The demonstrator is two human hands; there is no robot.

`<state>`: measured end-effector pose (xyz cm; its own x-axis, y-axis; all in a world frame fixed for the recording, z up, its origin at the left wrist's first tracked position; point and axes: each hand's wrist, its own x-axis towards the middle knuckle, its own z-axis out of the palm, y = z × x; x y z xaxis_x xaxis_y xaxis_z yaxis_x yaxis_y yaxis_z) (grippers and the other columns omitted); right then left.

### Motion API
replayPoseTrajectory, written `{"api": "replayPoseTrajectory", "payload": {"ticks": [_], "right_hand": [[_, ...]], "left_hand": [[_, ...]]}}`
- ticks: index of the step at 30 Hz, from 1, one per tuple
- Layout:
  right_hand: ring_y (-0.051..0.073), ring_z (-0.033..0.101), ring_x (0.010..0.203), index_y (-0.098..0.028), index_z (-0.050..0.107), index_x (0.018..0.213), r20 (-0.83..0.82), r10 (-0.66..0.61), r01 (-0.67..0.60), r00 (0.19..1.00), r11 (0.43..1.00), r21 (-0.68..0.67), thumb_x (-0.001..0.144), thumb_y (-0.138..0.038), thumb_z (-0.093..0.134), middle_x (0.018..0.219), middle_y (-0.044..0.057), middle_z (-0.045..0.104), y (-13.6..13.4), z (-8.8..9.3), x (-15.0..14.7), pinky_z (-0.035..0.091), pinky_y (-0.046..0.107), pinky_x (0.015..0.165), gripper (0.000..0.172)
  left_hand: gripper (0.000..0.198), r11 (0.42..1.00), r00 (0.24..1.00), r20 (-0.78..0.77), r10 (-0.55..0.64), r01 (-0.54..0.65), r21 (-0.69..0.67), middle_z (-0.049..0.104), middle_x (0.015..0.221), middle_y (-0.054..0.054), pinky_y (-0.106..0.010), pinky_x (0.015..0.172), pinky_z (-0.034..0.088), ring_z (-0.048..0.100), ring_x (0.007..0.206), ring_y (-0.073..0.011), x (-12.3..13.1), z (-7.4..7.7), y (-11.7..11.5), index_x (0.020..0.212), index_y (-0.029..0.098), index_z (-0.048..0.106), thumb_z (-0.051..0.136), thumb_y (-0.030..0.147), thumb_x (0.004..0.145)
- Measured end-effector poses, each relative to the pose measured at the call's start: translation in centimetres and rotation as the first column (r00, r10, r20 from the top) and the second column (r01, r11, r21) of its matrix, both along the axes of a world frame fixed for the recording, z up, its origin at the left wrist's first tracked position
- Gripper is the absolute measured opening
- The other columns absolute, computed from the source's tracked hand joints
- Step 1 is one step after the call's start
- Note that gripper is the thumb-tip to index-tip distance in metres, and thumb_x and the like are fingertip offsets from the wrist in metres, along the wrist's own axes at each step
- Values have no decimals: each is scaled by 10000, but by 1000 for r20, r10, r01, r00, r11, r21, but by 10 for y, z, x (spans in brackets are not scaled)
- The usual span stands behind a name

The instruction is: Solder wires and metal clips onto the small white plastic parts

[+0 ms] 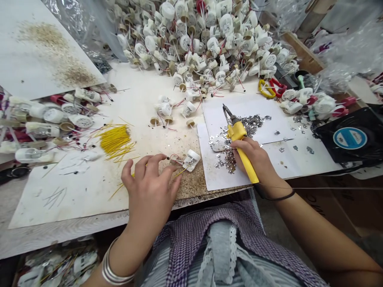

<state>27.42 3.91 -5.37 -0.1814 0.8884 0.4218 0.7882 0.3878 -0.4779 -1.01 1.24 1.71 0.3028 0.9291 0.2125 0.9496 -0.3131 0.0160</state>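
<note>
My right hand (254, 157) is wrapped round the yellow handle of a soldering iron (238, 133); its dark tip points up and away over a white paper sheet (269, 119). My left hand (149, 187) lies on the worktop with fingers curled, pinching a thin yellow wire (182, 171) that runs to a small white plastic part (191, 159) with red leads. A heap of small silvery metal tabs (248, 125) lies by the iron.
A bundle of yellow wires (115, 139) lies left of centre. A big pile of white parts (203, 36) fills the back, more sit at the left (50, 119). Yellow and red handled scissors (271, 87), a black fan (350, 137) and plastic bags are on the right.
</note>
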Motion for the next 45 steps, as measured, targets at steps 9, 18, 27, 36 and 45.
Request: {"api": "replayPoseTrajectory", "payload": {"ticks": [9, 18, 27, 36, 45], "right_hand": [[218, 633, 923, -310, 554, 1138, -57, 23, -24, 998, 1000, -18, 879, -130, 555, 1048, 32, 621, 1, 6, -9, 544, 388, 818, 316], [173, 659, 913, -286, 536, 1128, -291, 183, -219, 939, 971, -96, 886, -173, 605, 1017, 22, 636, -17, 17, -55, 562, 333, 820, 276], [157, 668, 654, -250, 640, 957, -391, -35, 4, 920, 997, -81, 865, -208, 605, 759, 0, 679, -65, 26, -1, 548, 271, 600, 107], [188, 711, 726, -264, 547, 1097, -306, 29, -55, 952, 996, -75, 797, -185, 673, 886, 19, 709, -105, 16, 19, 595, 284, 613, 334], [206, 705, 757, -230, 505, 1174, -127, 204, -208, 971, 978, -20, 807, -173, 637, 873, 40, 700, -98, 29, 18, 605, 325, 660, 394]], "left_hand": [[122, 982, 983, 81, -166, 158, 103, 712, 1109, -49, -492, 864, 430, 628, 979, -270, -6, 1, -11, 984, 243, 668, 620, 194, 883], [108, 893, 823, 362, -437, 447, 63, 727, 989, -55, -275, 741, 510, 654, 832, -153, 16, -27, 5, 996, 163, 651, 585, 179, 911], [199, 942, 904, 280, -324, 336, 4, 658, 776, -39, -302, 651, 452, 588, 721, -174, 39, -35, 21, 877, 176, 686, 516, 251, 948], [151, 918, 917, 77, -392, 395, -26, 657, 821, -43, -353, 684, 426, 566, 769, -217, 49, -34, 28, 878, 193, 677, 531, 187, 917], [147, 924, 925, 18, -379, 379, -52, 642, 791, -41, -359, 685, 422, 562, 771, -226, 52, -30, 28, 829, 202, 674, 547, 186, 901]]}}
